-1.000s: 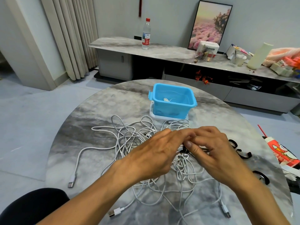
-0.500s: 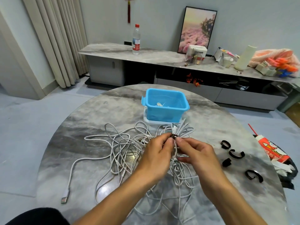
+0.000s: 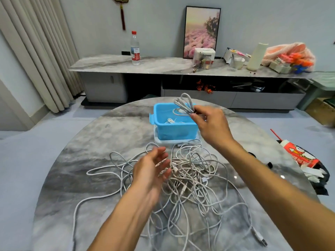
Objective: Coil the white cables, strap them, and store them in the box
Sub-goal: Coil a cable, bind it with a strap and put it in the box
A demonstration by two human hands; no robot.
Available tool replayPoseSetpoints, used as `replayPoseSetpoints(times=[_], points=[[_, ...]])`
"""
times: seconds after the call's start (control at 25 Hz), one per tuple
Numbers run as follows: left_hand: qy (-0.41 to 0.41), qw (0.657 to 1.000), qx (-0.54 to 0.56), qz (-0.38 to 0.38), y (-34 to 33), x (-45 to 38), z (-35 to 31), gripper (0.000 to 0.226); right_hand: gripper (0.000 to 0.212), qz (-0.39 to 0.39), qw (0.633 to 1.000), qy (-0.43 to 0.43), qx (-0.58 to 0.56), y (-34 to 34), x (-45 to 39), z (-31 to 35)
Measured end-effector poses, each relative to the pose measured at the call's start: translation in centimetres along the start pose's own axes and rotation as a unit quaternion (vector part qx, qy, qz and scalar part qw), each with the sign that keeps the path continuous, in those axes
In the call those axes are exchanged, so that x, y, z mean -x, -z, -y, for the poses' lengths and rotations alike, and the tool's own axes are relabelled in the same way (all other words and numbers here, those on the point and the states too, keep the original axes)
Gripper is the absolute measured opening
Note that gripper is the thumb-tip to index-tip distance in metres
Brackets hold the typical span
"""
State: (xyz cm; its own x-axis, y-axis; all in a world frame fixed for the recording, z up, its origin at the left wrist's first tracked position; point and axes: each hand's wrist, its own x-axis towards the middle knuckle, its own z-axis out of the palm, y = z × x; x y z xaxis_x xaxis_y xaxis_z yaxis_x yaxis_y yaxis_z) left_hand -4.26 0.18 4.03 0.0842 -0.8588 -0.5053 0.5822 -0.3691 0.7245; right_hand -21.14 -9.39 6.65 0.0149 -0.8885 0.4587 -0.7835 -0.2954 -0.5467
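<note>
A blue plastic box (image 3: 163, 131) stands on its white lid at the far middle of the round marble table (image 3: 90, 160), with a white cable lying inside it. My right hand (image 3: 210, 124) pinches a coiled white cable bundle (image 3: 184, 105) just above the box's right rim. A tangled heap of loose white cables (image 3: 195, 178) spreads over the table's middle. My left hand (image 3: 152, 171) hovers over the heap's left part, fingers relaxed and holding nothing.
Black straps (image 3: 270, 164) lie at the table's right, mostly hidden behind my right forearm. A red-and-white bag (image 3: 299, 158) sits beyond the right edge. A long sideboard (image 3: 163, 66) with a bottle, boxes and clutter runs along the far wall.
My right hand has carried the coiled bundle away from the heap to above the box. My left hand let go of it and opened over the loose cables.
</note>
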Motion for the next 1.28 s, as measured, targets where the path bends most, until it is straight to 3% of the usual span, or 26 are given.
replayPoseSetpoints(times=[0.08,0.28,0.36,0.6,0.72,0.88,0.96,1.04,1.08,1.2,1.28], points=[[0.013,1.0,0.021,-0.011,0.5,-0.8,-0.8,0.024,0.023,0.037,0.985,0.08,0.147,-0.8,-4.2,-0.1],[-0.018,1.0,-0.014,-0.022,1.0,-2.2,-1.6,0.027,0.066,0.168,0.921,0.096,0.338,-3.9,-7.5,-1.1],[-0.019,0.999,-0.037,-0.004,1.0,-2.2,-1.5,0.025,0.065,0.177,0.926,0.102,0.318,-4.3,-4.8,-1.9],[-0.032,0.979,-0.139,0.145,-0.2,-0.7,0.5,0.022,0.029,0.203,0.956,0.082,0.194,1.2,6.7,-3.8],[-0.047,0.974,-0.162,0.151,-0.2,0.2,1.2,0.006,0.036,0.229,0.96,0.058,0.153,4.1,11.5,-3.5],[-0.041,0.95,-0.278,0.136,0.6,1.0,3.1,0.012,0.044,0.209,0.964,0.067,0.15,6.2,15.0,-1.9],[-0.064,0.902,-0.39,0.175,0.9,1.6,4.2,0.009,0.027,0.25,0.949,0.062,0.183,7.0,16.7,-1.6],[-0.093,0.839,-0.488,0.224,1.0,2.3,5.1,0.008,0.029,0.308,0.921,0.016,0.237,8.0,18.4,-2.1],[-0.119,0.791,-0.547,0.247,1.1,2.6,5.5,0.009,0.028,0.315,0.916,-0.012,0.248,8.4,19.0,-2.7],[-0.192,0.6,-0.715,0.303,1.6,3.6,6.7,0.018,0.028,0.245,0.94,-0.097,0.214,9.6,19.3,-4.6],[-0.186,0.527,-0.76,0.332,1.9,4.2,7.3,0.025,0.036,0.237,0.942,-0.148,0.185,9.6,18.9,-5.9]])
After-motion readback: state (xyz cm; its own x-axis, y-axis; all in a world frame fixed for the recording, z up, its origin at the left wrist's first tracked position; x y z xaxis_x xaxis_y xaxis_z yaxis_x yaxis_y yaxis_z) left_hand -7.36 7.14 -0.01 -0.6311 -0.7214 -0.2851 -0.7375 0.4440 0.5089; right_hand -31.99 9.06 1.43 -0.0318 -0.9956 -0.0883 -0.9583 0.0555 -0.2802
